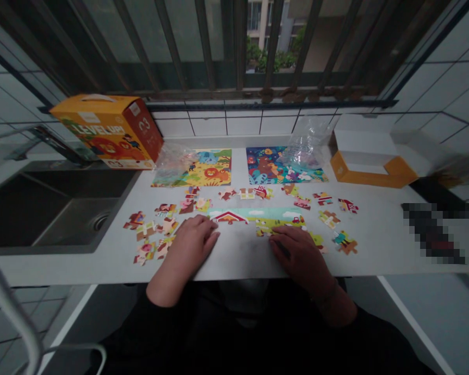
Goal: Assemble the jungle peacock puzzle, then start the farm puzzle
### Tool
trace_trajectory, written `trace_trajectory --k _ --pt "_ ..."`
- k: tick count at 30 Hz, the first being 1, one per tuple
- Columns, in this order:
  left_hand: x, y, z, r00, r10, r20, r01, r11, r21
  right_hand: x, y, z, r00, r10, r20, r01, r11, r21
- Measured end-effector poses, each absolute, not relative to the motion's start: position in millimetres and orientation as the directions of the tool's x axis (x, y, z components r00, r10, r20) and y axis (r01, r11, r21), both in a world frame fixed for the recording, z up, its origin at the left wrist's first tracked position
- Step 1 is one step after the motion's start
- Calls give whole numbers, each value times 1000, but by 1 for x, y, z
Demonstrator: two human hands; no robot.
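Observation:
A partly joined jigsaw puzzle (254,213) lies flat in front of me, with sky along its top, a red barn roof at left and green fields at right. My left hand (195,244) rests at its left edge, palm down, thumb apart from the fingers and nothing held. At the lower right, my right hand (300,255) has its fingertips closed at a green puzzle piece (262,227); this piece touches the joined part, and the hand covers some of the puzzle. Loose pieces surround both hands, including a pink pig piece (144,252) at left and a teal-and-brown piece (345,242) at right.
Behind the pieces lie a yellow lion picture (214,169) and a dark blue animal picture (266,166), partly under clear plastic wrap (308,140). An orange box (109,133) stands by the sink (62,208). An opened box tray (367,172) sits at back right.

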State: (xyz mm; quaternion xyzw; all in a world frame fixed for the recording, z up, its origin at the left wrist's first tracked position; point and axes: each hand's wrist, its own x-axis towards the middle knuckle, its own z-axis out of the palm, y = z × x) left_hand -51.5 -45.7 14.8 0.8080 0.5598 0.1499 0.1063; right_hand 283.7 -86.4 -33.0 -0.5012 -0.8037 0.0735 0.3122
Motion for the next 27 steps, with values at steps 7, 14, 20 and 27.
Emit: trace_trajectory --k 7,14,20,27 --pt "-75 -58 18 293 951 98 950 -302 85 284 -87 -34 -299 855 424 765 480 -430" --pt "-55 -46 -1 362 911 200 899 -397 183 283 -86 -34 -297 856 423 762 479 -435" --pt "-51 -39 -12 396 899 187 892 -425 155 285 -86 -34 -299 854 426 754 485 -442" --pt "-41 -41 -13 405 884 232 888 -441 131 292 -81 -33 -308 859 408 734 488 -473"
